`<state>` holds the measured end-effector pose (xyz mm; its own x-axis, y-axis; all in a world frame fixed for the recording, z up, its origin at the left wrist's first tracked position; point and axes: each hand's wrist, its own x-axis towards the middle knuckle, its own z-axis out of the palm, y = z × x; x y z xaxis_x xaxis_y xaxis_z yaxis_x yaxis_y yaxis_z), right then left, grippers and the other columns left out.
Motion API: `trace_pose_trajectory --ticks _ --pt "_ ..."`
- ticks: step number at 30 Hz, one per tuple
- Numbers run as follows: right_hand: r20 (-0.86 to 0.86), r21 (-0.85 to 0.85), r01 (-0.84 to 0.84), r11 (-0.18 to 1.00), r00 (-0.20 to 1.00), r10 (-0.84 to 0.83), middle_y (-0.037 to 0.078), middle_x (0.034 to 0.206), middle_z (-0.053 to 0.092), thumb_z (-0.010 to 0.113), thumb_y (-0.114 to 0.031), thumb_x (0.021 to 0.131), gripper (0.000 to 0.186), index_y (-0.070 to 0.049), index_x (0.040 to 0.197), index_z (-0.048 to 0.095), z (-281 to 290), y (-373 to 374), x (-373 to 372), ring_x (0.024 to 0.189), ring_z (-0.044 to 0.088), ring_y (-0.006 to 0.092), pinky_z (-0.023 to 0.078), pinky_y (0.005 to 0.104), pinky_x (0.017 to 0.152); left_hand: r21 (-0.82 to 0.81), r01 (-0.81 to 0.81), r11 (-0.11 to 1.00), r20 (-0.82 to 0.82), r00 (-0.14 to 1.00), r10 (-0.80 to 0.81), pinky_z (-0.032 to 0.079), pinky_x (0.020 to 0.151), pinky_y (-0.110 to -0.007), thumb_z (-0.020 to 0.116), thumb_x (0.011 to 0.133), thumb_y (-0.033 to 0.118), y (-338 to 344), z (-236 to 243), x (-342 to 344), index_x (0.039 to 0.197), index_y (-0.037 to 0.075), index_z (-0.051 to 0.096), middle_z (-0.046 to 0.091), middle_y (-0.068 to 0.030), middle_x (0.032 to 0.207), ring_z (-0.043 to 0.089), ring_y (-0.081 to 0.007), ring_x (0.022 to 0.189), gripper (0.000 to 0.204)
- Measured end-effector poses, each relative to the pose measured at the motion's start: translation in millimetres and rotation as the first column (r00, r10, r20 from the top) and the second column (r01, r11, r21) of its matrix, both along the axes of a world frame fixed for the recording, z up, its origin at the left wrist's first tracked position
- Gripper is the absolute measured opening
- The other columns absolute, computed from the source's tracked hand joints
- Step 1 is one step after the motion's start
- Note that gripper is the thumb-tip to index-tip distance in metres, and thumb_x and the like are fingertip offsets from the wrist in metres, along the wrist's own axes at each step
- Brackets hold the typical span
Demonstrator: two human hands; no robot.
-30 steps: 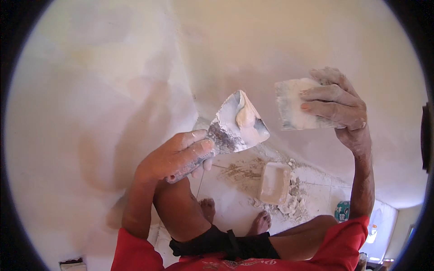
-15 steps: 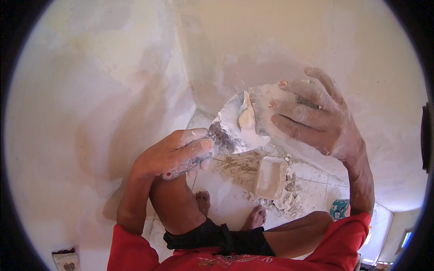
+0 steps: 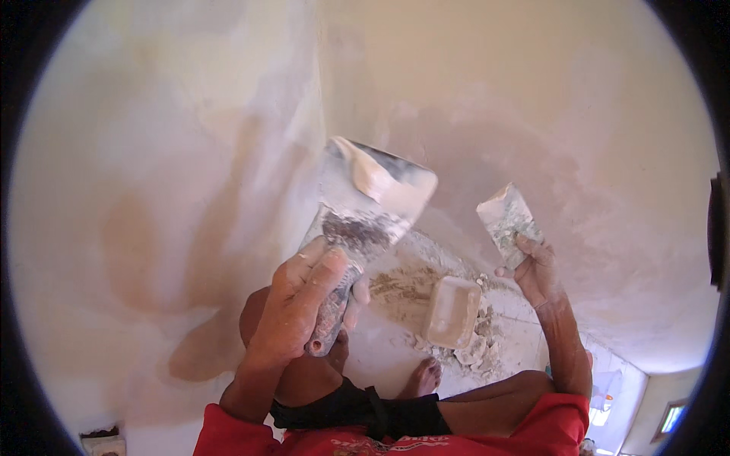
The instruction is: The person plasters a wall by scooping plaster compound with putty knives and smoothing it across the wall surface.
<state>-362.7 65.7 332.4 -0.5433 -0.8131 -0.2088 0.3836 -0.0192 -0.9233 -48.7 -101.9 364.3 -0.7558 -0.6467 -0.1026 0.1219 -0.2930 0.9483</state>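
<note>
My left hand (image 3: 306, 292) is closed round the worn handle of a wide putty knife (image 3: 357, 228), its blade tilted up toward the wall corner. A thick smear of cream-coloured putty (image 3: 371, 176) lies across that blade near its far edge. To the right, my right hand (image 3: 538, 273) grips a small flat scraper (image 3: 508, 220) coated with dried and wet putty, thumb and fingers pinching its lower end. The scraper is apart from the putty knife and stands near the right-hand wall.
Two patchy walls (image 3: 487, 91) meet at a corner ahead. On the tiled floor below sits a shallow rectangular tray (image 3: 452, 313) with whitish residue, beside crumbled putty lumps (image 3: 480, 353). My bent legs and bare foot (image 3: 424, 378) are close by. A wall socket (image 3: 104, 442) shows at lower left.
The putty knife has swung upward and left, its blade now pointing away from me. My right hand has drawn back from the blade, down and toward me, bringing the scraper into plain view.
</note>
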Motion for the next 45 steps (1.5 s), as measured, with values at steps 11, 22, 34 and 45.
trace_pose_trajectory --ticks 11,22,34,45 --pt "0.333 0.001 -0.145 0.989 0.933 0.137 0.016 0.113 0.062 0.062 -0.016 0.088 0.051 0.002 0.131 0.043 -3 -7 -8 0.098 0.066 0.0299 0.061 0.047 0.066 0.204 -0.198 0.959 -0.136 0.964 0.228 0.043 0.05 -0.025 0.043 0.101 0.032 -2 36 -18 0.104 -0.003 0.05 0.059 -0.0131 0.076 0.054 -0.0161 0.054 0.036" --pt "0.514 -0.259 -0.243 0.935 0.784 0.347 0.022 0.138 0.045 0.052 -0.043 0.094 0.067 -0.004 0.144 0.029 -2 -9 1 0.119 0.053 0.0405 0.054 0.0579 0.083 0.266 -0.094 0.959 -0.138 0.981 0.135 0.044 0.05 -0.027 0.046 0.1 0.033 32 65 -13 0.113 -0.005 0.046 0.059 -0.0156 0.082 0.055 -0.0182 0.059 0.04" --pt "0.574 -0.334 -0.317 0.888 0.678 0.458 0.026 0.143 0.039 0.054 -0.044 0.087 0.074 -0.007 0.146 0.03 6 -24 -3 0.124 0.045 0.0488 0.047 0.0603 0.088 0.252 -0.263 0.931 -0.261 0.909 0.327 0.044 0.044 -0.029 0.045 0.1 0.033 17 53 -26 0.097 0.0 0.055 0.056 -0.0168 0.069 0.051 -0.0191 0.048 0.035" --pt "0.467 -0.255 -0.36 0.897 0.767 0.44 0.026 0.145 0.037 0.067 -0.049 0.079 0.089 -0.006 0.147 0.028 0 -13 -5 0.132 0.04 0.0435 0.04 0.058 0.1 0.42 -0.242 0.875 -0.293 0.876 0.383 0.045 0.047 -0.028 0.05 0.096 0.042 15 42 -14 0.107 0.004 0.05 0.052 -0.0143 0.08 0.048 -0.0198 0.051 0.04"
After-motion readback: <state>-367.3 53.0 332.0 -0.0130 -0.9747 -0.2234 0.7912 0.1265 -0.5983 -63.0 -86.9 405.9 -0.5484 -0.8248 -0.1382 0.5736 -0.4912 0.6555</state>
